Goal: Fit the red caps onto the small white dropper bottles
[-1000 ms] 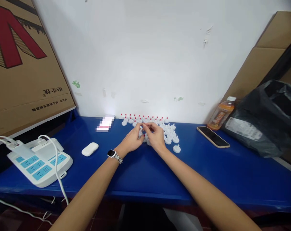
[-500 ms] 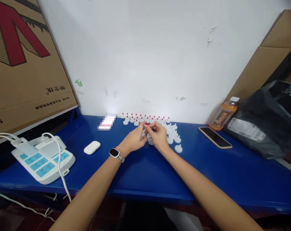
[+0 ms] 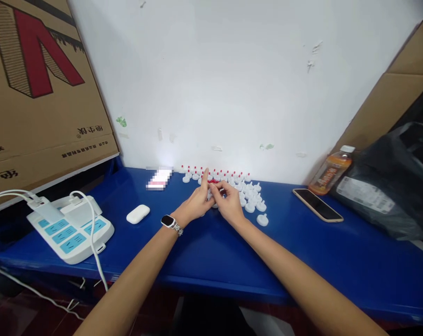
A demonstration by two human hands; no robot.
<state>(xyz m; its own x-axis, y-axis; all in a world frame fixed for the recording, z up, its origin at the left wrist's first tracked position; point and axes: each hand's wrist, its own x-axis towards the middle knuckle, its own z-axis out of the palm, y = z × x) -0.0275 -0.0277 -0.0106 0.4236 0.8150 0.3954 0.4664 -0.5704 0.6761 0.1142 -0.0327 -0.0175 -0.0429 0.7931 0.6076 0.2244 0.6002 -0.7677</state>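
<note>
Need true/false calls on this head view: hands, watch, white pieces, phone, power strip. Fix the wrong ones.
1. The left hand is close to the right hand. True.
2. A watch is on the right wrist. False: the watch is on the left wrist.
3. Every white piece has a red tip. False: all-white pieces sit right of the right hand.
4. Red-tipped pieces stand near the wall. True.
5. The phone lies right of the all-white pieces. True.
6. A power strip is beside the phone. False: the power strip is at far left.
</note>
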